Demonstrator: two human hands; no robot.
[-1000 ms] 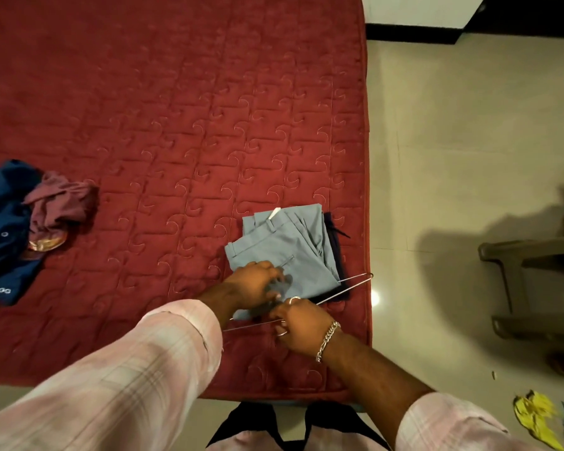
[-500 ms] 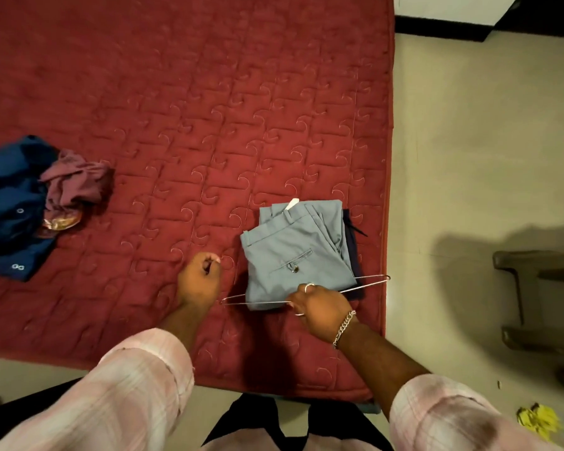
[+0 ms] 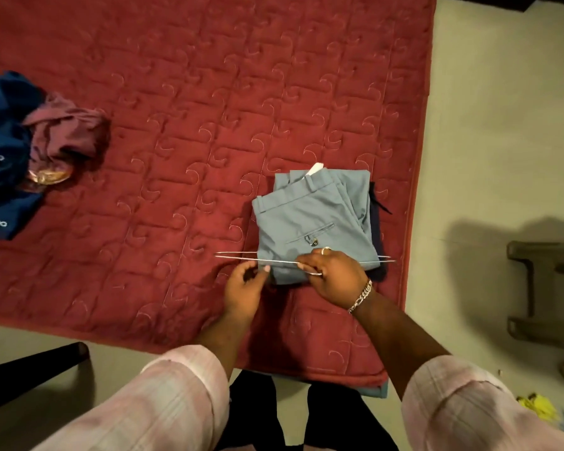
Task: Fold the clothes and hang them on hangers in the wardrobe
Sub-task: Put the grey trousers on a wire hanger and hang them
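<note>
Folded grey-blue trousers point(image 3: 310, 216) lie on the red quilted mattress point(image 3: 209, 92) near its right edge, on top of a dark garment point(image 3: 377, 222). A thin metal wire hanger point(image 3: 238, 255) lies across the trousers' near end, and its lower wire passes under the fabric. My right hand point(image 3: 336, 275) grips the hanger at its middle, over the trousers' near edge. My left hand point(image 3: 245, 283) is just left of the trousers and pinches the hanger's wire with thumb and fingertips.
A blue garment point(image 3: 4, 157) and a crumpled maroon one point(image 3: 66, 131) lie at the mattress's left side. Pale floor runs along the right, with a dark plastic chair frame point(image 3: 534, 288) on it. A dark bar point(image 3: 30, 369) sits lower left, yellow scraps point(image 3: 538, 408) lower right.
My left hand left the trousers, swung out to the left, then came back to the hanger's wire. The right hand kept its hold and the hanger now lies more level.
</note>
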